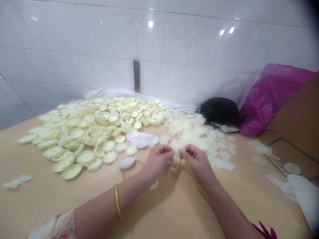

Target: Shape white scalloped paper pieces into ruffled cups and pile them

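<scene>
Looking down from the head: in this one view we see our two bare hands close together above a tan tabletop [45, 205].
Left hand [156, 162]: its fingers curl inward toward the right hand; a gold bangle [117, 201] circles the forearm, and a floral sleeve [53, 227] shows near the elbow.
Right hand [196, 162]: its fingers curl back toward the left hand, nearly meeting it.
Grip: together, both hands pinching a tuft of white frilled pieces [176, 156] that sits between them.
Left of the grip: a wide heap of cream ribbed discs [97, 124], with a white cloth scrap [142, 139] and a small translucent dish [127, 162] lying near our left hand.
Ahead of the grip: a loose pile of white frilled pieces [199, 139] runs up almost to our fingers, and a black bag [219, 111] rests beyond it.
Right of the grip: a magenta plastic bag [274, 99], a brown cardboard sheet [296, 109] and a white cloth [302, 196].
Far beyond the grip: a white tiled wall [174, 39] with a metal strip [136, 76].
</scene>
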`<state>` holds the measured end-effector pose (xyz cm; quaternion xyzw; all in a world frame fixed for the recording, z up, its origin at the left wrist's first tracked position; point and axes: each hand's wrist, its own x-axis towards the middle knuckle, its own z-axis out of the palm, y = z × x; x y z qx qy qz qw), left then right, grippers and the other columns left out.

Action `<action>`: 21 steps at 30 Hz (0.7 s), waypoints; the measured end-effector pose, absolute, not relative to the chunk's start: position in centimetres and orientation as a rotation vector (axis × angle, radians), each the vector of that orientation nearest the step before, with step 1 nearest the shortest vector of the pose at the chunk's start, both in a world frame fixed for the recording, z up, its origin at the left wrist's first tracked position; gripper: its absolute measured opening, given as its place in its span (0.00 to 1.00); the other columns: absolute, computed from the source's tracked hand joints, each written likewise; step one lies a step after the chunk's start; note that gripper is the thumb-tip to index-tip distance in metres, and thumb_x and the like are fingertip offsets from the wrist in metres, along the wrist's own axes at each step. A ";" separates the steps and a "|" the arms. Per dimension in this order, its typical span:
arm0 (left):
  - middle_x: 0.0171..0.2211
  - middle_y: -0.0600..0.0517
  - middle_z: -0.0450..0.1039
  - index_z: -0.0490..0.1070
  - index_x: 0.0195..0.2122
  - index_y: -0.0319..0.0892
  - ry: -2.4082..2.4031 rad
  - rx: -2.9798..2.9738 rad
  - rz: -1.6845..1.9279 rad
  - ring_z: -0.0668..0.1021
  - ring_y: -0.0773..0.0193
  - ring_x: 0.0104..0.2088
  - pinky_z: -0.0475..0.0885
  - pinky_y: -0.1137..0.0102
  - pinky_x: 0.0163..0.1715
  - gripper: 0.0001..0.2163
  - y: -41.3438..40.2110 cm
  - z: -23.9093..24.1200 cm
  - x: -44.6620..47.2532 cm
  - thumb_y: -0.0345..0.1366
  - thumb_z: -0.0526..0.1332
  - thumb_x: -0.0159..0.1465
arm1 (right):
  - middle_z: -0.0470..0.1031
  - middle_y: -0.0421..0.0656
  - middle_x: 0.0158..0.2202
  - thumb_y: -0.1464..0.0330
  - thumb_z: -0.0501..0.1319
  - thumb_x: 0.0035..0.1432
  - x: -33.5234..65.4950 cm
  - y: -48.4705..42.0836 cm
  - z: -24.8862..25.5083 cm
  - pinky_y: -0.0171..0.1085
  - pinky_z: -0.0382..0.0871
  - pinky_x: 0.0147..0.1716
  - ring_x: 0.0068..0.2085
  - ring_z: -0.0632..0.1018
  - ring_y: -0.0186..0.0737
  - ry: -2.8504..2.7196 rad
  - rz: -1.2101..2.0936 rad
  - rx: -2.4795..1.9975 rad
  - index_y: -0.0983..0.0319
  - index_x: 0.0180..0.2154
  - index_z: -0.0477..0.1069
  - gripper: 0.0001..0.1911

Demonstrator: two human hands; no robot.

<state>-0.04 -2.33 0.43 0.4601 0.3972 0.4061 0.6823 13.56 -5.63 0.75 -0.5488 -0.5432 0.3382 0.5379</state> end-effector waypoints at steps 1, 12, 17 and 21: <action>0.26 0.51 0.68 0.68 0.29 0.38 0.873 1.011 0.908 0.71 0.70 0.24 0.65 0.74 0.26 0.09 -2.3 0.4 0.0 0.34 0.65 0.49 | 0.62 0.36 0.20 0.59 0.59 0.49 13.5 -5.6 0.7 0.33 0.58 0.27 0.25 0.64 0.33 -1.266 0.861 -1.283 0.61 0.22 0.61 0.14; 0.22 0.54 0.68 0.65 0.23 0.38 0.811 1.105 0.931 0.69 0.71 0.23 0.64 0.74 0.26 0.08 -2.3 0.2 -0.1 0.34 0.65 0.48 | 0.63 0.36 0.20 0.56 0.62 0.46 13.3 -5.7 0.6 0.32 0.58 0.25 0.25 0.64 0.32 -1.260 1.042 -1.160 0.61 0.21 0.62 0.17; 0.22 0.54 0.66 0.65 0.24 0.38 0.878 1.075 0.918 0.69 0.71 0.22 0.64 0.74 0.25 0.08 -2.3 0.4 -0.1 0.35 0.63 0.49 | 0.55 0.34 0.18 0.59 0.61 0.47 13.4 -5.5 0.4 0.32 0.52 0.22 0.22 0.58 0.30 -1.309 0.841 -1.283 0.60 0.19 0.56 0.17; 0.22 0.52 0.67 0.65 0.25 0.38 0.900 1.056 0.875 0.70 0.70 0.22 0.65 0.73 0.25 0.10 -2.3 0.7 -0.2 0.40 0.63 0.51 | 0.52 0.33 0.17 0.62 0.58 0.49 13.3 -5.7 0.3 0.33 0.52 0.22 0.22 0.57 0.31 -1.413 0.578 -1.420 0.59 0.18 0.52 0.17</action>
